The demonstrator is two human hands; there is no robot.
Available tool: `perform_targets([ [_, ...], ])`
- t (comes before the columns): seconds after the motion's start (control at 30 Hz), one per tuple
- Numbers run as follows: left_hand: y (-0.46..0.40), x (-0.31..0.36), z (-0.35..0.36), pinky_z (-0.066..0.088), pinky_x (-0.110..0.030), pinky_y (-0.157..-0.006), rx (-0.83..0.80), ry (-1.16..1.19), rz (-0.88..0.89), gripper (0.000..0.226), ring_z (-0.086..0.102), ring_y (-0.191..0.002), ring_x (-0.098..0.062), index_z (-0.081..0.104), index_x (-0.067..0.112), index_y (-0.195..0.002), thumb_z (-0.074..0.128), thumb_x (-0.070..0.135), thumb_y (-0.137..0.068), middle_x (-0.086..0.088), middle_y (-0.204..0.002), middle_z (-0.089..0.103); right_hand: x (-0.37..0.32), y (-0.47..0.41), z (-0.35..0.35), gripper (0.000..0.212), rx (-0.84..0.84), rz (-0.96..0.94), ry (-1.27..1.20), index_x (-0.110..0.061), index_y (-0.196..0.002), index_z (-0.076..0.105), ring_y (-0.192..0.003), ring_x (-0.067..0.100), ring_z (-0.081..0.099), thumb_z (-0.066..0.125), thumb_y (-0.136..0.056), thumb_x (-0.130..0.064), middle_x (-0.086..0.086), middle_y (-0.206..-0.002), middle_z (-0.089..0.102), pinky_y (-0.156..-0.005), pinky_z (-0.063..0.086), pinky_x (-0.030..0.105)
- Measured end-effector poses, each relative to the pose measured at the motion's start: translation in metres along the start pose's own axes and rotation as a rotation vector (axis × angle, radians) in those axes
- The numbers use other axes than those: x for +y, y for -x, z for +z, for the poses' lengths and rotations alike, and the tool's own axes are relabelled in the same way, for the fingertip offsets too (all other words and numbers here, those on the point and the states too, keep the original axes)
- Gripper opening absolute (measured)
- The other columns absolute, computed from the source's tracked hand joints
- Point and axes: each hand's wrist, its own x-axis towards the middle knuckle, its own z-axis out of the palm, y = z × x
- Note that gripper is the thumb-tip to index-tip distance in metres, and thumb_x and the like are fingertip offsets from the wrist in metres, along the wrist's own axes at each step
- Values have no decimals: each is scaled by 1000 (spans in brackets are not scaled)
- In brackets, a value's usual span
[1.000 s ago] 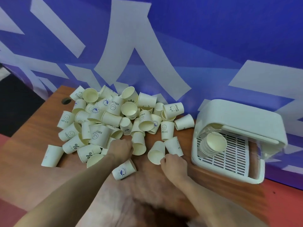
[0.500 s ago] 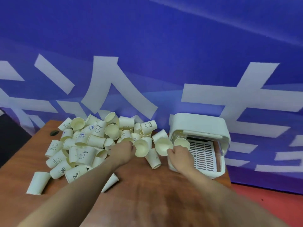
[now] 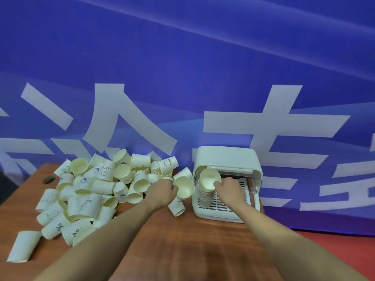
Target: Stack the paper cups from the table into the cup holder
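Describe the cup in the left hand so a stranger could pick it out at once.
Start at the white cup holder on the right of the wooden table, then look just left of its open front. There the left hand grips one paper cup by its rim. Unlike the heaped cups farther left, it is lifted off the table, its open mouth facing the camera.

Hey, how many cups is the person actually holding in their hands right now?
2. The left hand grips one cup beside the pile; the right hand holds another cup atop the stack in the cup holder.
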Motion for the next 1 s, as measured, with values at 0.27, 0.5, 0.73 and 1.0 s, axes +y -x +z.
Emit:
perform_targets([
  [0.27,-8,-7,15,35,-31,-56,-42,-1,-8,31,57,-73,-26,45,17,-68,39,34,-93,-6,-77,59,2,-22,18,27,-119,85,81,-13,-71,51,-76,30,58,46,-85,-36,6,-77,58,-60,39,30],
  [0.5,-16,-16,30,33,-31,-56,-106,10,-1,33,54,-71,-25,45,17,-66,39,34,-93,-7,-76,57,10,-40,41,27,-227,147,53,-14,-77,58,-78,30,62,42,-84,-35,7,-81,64,-58,38,29],
  [0.73,-21,-13,41,30,-31,-55,-212,78,10,37,50,-67,-25,41,17,-58,42,31,-92,-4,-64,51,18,-42,49,24,-260,186,6,-15,-70,54,-76,29,63,45,-84,-32,7,-78,64,-61,42,29],
  [1.0,-15,18,36,32,-31,-55,-253,97,80,36,51,-68,-23,44,14,-63,42,34,-93,-3,-68,54,26,-30,35,47,-238,133,-202,-19,-48,39,-47,21,43,48,-89,-41,-5,-44,42,-55,35,29],
])
